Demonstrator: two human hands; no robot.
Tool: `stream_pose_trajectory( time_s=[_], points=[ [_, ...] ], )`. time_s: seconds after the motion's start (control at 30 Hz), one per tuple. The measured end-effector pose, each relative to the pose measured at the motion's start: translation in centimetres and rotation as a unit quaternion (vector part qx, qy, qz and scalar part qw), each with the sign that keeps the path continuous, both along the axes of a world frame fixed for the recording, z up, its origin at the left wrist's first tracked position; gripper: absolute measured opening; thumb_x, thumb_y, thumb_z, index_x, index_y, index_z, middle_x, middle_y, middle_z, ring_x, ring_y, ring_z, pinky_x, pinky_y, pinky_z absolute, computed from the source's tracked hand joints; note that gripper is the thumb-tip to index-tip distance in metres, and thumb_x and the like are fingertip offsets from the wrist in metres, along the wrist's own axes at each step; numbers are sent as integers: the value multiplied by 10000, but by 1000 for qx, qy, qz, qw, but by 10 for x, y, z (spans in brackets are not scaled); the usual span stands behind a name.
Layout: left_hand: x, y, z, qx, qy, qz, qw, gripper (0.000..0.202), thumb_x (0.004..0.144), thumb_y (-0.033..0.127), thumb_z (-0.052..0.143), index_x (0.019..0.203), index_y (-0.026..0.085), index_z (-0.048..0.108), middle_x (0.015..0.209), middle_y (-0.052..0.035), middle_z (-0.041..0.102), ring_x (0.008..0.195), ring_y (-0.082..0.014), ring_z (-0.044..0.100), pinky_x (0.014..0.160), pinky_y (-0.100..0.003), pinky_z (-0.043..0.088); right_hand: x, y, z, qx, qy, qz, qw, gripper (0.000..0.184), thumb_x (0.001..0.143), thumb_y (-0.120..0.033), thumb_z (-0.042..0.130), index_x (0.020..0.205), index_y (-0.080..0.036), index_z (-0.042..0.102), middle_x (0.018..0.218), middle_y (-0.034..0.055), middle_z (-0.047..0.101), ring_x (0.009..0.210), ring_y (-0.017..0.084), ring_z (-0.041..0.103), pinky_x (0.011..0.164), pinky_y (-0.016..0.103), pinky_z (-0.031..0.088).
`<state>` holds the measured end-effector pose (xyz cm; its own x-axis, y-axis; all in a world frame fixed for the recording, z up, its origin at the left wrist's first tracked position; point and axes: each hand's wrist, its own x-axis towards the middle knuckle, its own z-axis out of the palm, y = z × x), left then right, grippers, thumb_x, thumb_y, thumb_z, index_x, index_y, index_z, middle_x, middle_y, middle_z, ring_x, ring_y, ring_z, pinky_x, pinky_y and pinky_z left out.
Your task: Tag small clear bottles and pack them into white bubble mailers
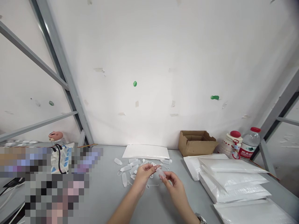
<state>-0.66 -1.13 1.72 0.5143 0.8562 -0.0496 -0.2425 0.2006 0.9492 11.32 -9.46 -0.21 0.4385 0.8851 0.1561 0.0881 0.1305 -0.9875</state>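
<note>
Between my two hands is a small translucent white, bottle-shaped plastic piece (pixel 160 172). The fingertips of my left hand (pixel 143 175) pinch its upper left end. Thumb and fingers of my right hand (pixel 174 185) grip its lower right end. Fingers partly cover the piece, so fine details are hidden. Similar translucent pieces (pixel 124 179) lie scattered on the grey table just beyond and left of my left hand, some with thin white loop cords. A loose white cord (pixel 153 185) rests on the table below the held piece.
A white flat sheet or packet (pixel 146 151) lies against the wall. At the right are stacked white padded envelopes (pixel 233 183), an open cardboard box (pixel 198 146), a red-lidded jar (pixel 230 143) and a water bottle (pixel 249 144). A power strip (pixel 59 160) stands left, beside a blurred area.
</note>
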Motion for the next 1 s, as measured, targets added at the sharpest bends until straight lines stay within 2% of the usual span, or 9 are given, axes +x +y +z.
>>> stream_pose_trajectory(
  time_s=[0.07,0.17,0.23,0.43,0.53,0.6,0.73,0.87,1.0],
  points=[
    [-1,0,0,18,15,-17,1000,314,609,430,708,712,133,695,857,-107,708,886,-242,605,829,-332,404,-1,1,-2,-1,-7,0,1000,375,687,-540,604,755,-173,640,675,29,628,681,191,559,672,290,430],
    [-2,-1,2,34,32,-46,998,353,648,427,673,847,136,706,866,-93,709,893,-235,601,848,-334,397,2,6,-8,-25,37,33,998,500,640,-663,547,629,-168,612,537,16,577,560,180,534,601,302,432],
    [-1,-2,3,33,41,-36,998,365,635,426,677,868,146,707,863,-80,712,916,-242,598,872,-343,391,4,10,-11,-44,73,48,995,524,596,-691,558,577,-169,595,516,17,573,530,175,528,595,312,440],
    [5,-2,0,43,75,20,996,341,595,429,678,797,157,716,863,-74,715,940,-264,601,880,-361,406,4,10,-13,-27,126,21,991,481,567,-563,684,837,-170,627,612,19,637,633,199,593,666,331,466],
    [6,0,-4,61,97,37,993,310,570,432,683,708,155,712,805,-77,718,885,-275,616,852,-376,418,1,8,-8,-26,121,6,992,440,511,-490,752,781,-171,612,578,10,629,607,194,588,623,311,459],
    [5,1,-4,67,100,34,992,301,571,433,685,688,157,710,802,-78,717,898,-279,611,868,-380,406,0,7,-4,-31,114,5,993,420,504,-499,753,713,-166,604,561,13,625,570,179,571,592,298,449],
    [1,-1,-1,41,56,-1,998,328,615,431,681,786,154,715,890,-91,706,988,-267,574,925,-367,361,-1,8,-2,-66,116,61,989,475,558,-625,654,587,-160,564,459,8,578,453,141,510,510,276,406],
    [0,-5,4,-28,-11,-49,998,404,594,449,711,862,146,702,973,-113,681,989,-247,566,938,-353,348,-3,9,-7,-71,150,126,978,550,603,-704,551,575,-154,556,407,-6,538,401,124,481,458,254,367],
    [-1,-5,8,-8,39,-44,998,428,625,493,672,912,177,690,1019,-92,660,992,-241,545,915,-356,339,-5,7,-5,-71,180,160,968,530,660,-665,542,595,-140,581,420,-3,541,426,115,488,473,239,369]
  ],
)
